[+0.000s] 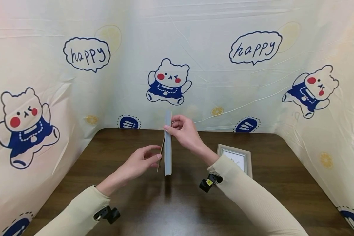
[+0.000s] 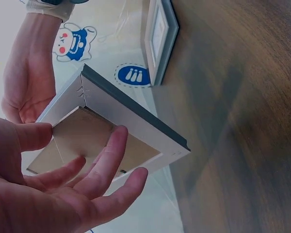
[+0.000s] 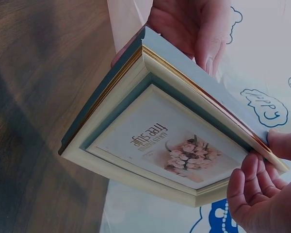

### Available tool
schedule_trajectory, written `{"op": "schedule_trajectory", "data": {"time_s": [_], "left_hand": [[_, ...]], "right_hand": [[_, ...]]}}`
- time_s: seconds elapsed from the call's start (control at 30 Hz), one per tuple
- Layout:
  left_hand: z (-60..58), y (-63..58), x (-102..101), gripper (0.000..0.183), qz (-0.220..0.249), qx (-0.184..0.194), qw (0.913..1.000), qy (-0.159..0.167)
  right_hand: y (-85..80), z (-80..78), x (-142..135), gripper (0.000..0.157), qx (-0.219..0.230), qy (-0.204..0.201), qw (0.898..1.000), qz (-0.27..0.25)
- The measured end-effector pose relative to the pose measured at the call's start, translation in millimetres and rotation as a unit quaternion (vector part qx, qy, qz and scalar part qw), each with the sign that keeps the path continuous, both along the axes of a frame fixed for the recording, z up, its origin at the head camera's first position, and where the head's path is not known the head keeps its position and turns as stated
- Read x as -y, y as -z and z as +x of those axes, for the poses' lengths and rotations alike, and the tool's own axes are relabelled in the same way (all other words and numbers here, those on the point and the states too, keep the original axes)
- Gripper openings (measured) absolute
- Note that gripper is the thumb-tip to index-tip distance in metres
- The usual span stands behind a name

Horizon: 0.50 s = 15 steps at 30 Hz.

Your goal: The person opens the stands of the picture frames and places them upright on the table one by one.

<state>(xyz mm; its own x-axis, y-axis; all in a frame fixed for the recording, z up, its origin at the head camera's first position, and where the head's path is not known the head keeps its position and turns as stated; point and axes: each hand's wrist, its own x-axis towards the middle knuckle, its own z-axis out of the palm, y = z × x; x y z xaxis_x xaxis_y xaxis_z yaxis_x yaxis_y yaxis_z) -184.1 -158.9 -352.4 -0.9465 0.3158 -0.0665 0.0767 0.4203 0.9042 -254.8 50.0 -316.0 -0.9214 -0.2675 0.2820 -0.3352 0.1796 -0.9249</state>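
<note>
while the right hand (image 1: 184,132) grips the edge of a picture frame (image 1: 167,147) held upright above the table (image 1: 135,200), the left hand (image 1: 140,161) pinches its brown stand (image 2: 85,128). its print (image 3: 179,145) reads "free style" beside pink flowers (image 3: 189,156). a second frame (image 1: 235,156), lettering too small, lies on the table's right side. "happy" appears twice on the cloth (image 1: 209,78) behind the table.

- Head view's nice and bright, but there's soft white glare on the dark wood table (image 1: 177,223) near the bottom edge
- Printed fabric backdrop (image 1: 207,72) goes kinda peachy toward the sides, cooler in the middle
- Both wrist views look way dimmer, shadows slanting over the table
- Picture frame (image 3: 172,141) is sharp enough to read
</note>
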Motion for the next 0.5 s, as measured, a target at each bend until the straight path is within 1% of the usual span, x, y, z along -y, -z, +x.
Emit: {"op": "schedule_trajectory", "data": {"time_s": [0.5], "left_hand": [[1.0, -2.9, 2.0, 0.049, 0.001, 0.016, 0.9999, -0.001]], "right_hand": [[-0.4, 0.7, -2.1, 0.029, 0.002, -0.003, 1.000, -0.001]]}}
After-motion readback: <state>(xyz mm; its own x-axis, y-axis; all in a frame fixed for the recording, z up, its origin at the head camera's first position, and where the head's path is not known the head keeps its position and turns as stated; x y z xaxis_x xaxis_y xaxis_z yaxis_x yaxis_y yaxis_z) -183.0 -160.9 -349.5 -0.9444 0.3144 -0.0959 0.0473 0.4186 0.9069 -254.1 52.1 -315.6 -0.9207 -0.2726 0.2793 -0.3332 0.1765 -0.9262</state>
